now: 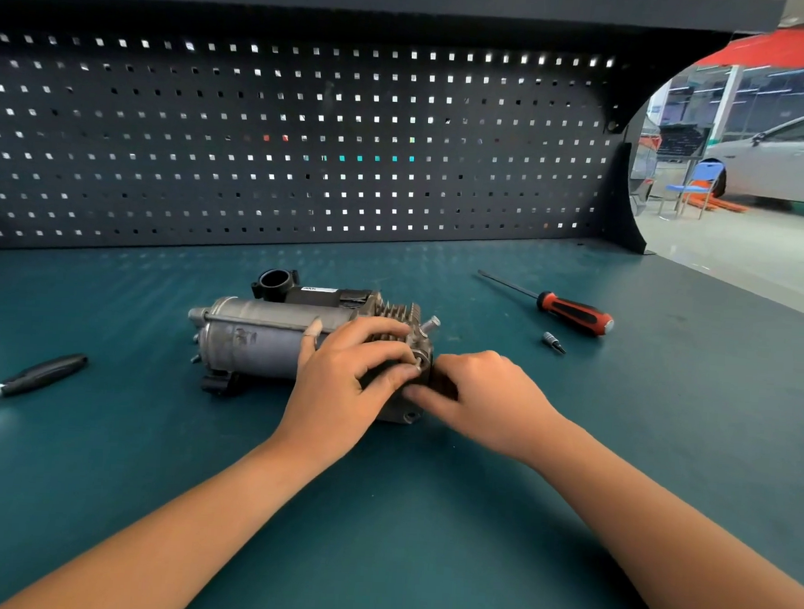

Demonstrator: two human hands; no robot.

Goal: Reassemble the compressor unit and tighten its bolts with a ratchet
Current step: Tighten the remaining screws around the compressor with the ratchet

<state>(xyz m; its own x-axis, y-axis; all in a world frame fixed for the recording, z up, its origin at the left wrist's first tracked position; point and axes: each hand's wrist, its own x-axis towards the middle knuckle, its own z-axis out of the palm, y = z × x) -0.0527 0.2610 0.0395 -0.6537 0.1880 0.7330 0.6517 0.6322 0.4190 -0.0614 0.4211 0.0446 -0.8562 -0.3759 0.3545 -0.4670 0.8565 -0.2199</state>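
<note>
Teal benchtop (424,517) bears a grey, finned compressor (257,338) (lying sideways).

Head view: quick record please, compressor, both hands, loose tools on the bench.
compressor unit: on its side on the green bench, finned end to the right
left hand: grips the finned end from above
right hand: fingers curled at the end face; what they hold is hidden
screwdriver: right rear, red and black handle, untouched
small bit: loose, near the screwdriver handle
black-handled tool: far left, head out of frame
</note>
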